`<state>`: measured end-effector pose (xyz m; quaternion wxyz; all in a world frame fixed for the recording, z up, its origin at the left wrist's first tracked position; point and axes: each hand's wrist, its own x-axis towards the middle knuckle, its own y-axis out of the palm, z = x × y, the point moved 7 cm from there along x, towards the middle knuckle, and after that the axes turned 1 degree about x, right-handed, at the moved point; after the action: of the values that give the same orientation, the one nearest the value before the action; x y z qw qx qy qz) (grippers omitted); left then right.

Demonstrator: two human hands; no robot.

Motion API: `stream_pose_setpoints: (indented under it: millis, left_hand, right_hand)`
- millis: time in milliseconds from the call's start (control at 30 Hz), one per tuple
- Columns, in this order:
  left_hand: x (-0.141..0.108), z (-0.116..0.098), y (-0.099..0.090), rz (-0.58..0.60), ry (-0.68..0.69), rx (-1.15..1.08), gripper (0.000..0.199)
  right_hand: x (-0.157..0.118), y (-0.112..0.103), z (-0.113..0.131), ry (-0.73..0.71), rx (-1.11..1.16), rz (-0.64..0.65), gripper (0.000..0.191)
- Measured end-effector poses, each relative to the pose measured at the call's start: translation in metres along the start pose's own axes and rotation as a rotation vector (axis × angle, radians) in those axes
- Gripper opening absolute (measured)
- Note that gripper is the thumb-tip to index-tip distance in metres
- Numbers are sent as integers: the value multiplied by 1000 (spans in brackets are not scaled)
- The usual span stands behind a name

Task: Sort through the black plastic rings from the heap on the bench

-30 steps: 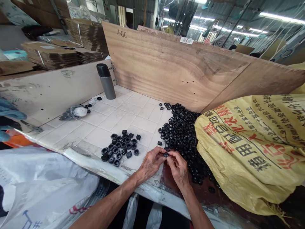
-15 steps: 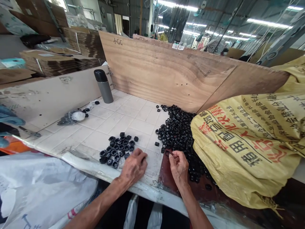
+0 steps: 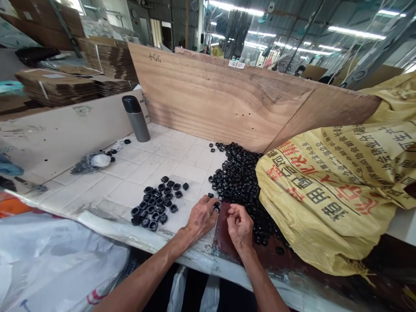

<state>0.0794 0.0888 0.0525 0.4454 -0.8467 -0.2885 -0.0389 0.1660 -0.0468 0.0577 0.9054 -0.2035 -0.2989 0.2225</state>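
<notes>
My left hand [image 3: 202,218] is over the table, thumb and fingers closed on a small black plastic ring [image 3: 216,208] at its fingertips. Just to its right, over the dark red surface, my right hand [image 3: 240,224] has its fingers curled together; no part shows between them. Behind and beside the right hand lies a large heap of similar black plastic rings [image 3: 238,171]. A smaller group of black rings [image 3: 152,206] sits on the pale tabletop to the left of my left hand, many with their openings facing up.
A yellow printed sack [image 3: 328,190] bulges over the right side against the heap. Plywood board [image 3: 208,91] closes off the back. A grey flask with black lid [image 3: 138,121] stands at the back left, near a plastic bag [image 3: 92,162] with black parts. White sacking [image 3: 55,260] hangs at front left.
My left hand has moved right, away from the small group, and now grips a ring. The ring that was at my right hand's fingertips no longer shows there. The view has shifted slightly.
</notes>
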Motion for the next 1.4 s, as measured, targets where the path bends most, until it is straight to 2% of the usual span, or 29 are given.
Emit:
stream_pose_setpoints:
  millis: [67, 133, 267, 333, 400, 467, 500, 633, 733, 867, 967, 1033, 1133, 1200, 1300, 1400]
  left_hand:
    - [-2, 9, 1, -36, -37, -58, 31]
    - [-4, 17, 1, -71, -82, -91, 28]
    - [-6, 23, -4, -157, -164, -56, 21]
    - [-6, 21, -9, -200, -185, -31, 19]
    - [-6, 19, -13, -231, -201, 4, 20]
    - [-6, 18, -16, -259, -219, 50, 24]
    - [-6, 18, -17, -266, -224, 68, 27]
    - [-4, 15, -10, -191, -175, 84, 28]
    - [-4, 12, -4, -132, -107, 92, 22]
    - [-5, 9, -2, -118, -53, 58, 22]
    - [-5, 11, 0, -100, -64, 27, 23]
    - [-5, 14, 1, -90, -96, 3, 21]
    - [-4, 19, 0, -85, -138, -40, 20]
    - [-4, 20, -1, -82, -154, -77, 20]
    - [-4, 22, -2, -68, -184, -138, 21]
    - [-5, 23, -5, -68, -210, -171, 22]
  right_hand:
    - [-2, -26, -1, 39, -39, -245, 19]
    - [-9, -48, 1, 49, -121, -368, 16]
    - [-45, -86, 4, 36, -413, -363, 23]
    - [-71, -103, -1, 63, -585, -380, 43]
    - [-91, -109, -14, 113, -701, -339, 67]
    - [-98, -100, -29, 162, -752, -239, 81]
    - [-97, -91, -36, 179, -759, -187, 82]
    - [-79, -55, -49, 198, -767, -137, 71]
    - [-62, -30, -46, 182, -747, -109, 67]
    - [-45, -6, -38, 184, -700, -67, 63]
    - [-34, 2, -31, 199, -677, -57, 62]
    - [-30, 0, -23, 184, -673, -83, 62]
    - [-26, -11, -3, 63, -618, -151, 55]
    - [-25, -12, 12, -70, -530, -139, 42]
    - [-24, 3, 26, -226, -458, 22, 28]
    - [-23, 18, 25, -244, -505, 132, 28]
